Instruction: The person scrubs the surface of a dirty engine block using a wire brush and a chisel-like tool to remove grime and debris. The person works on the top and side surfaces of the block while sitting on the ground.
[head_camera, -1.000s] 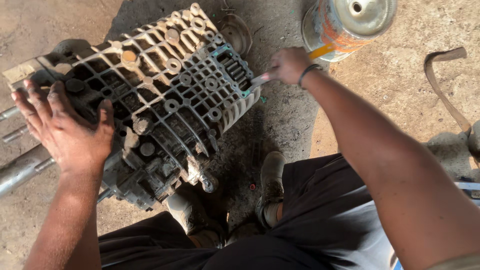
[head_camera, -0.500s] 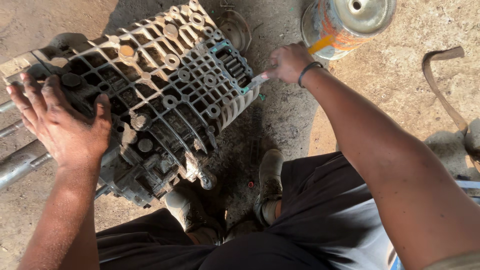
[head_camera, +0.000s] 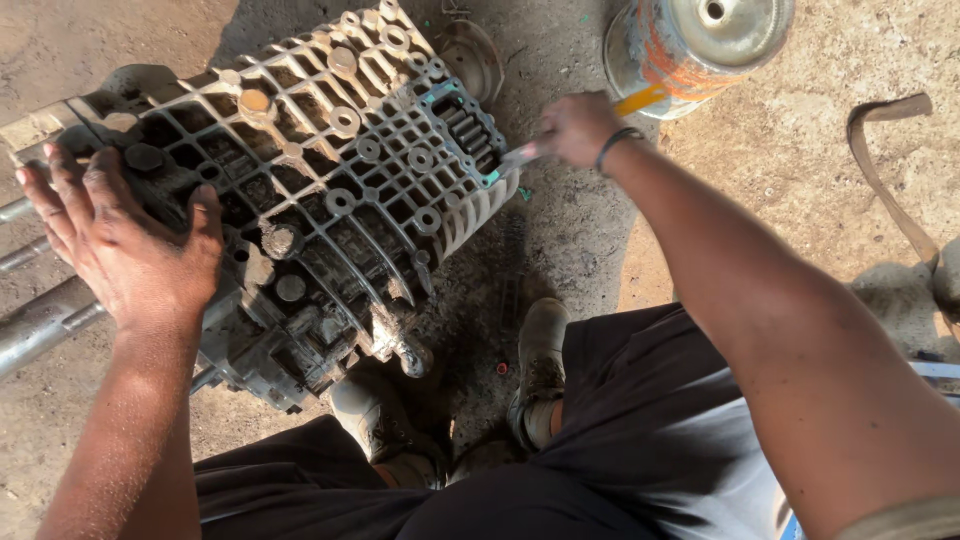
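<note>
While left hand (head_camera: 130, 245) steadies ribbed casing (head_camera: 330, 190), right hand (head_camera: 575, 128) grips yellow-handled tool (head_camera: 600, 115)

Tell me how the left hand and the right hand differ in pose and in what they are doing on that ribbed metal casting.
The left hand lies flat with fingers spread on the near-left end of the ribbed metal casting; the right hand is closed around a yellow-handled tool. The left hand touches the casting directly; the right hand meets it only through the tool's tip, at the far right edge. The right wrist wears a dark band; the left is bare. Both are ungloved.

Grimy ribbed metal casting (head_camera: 310, 200), tilted on dirt ground; yellow-handled screwdriver (head_camera: 575, 125) at its right edge.
</note>
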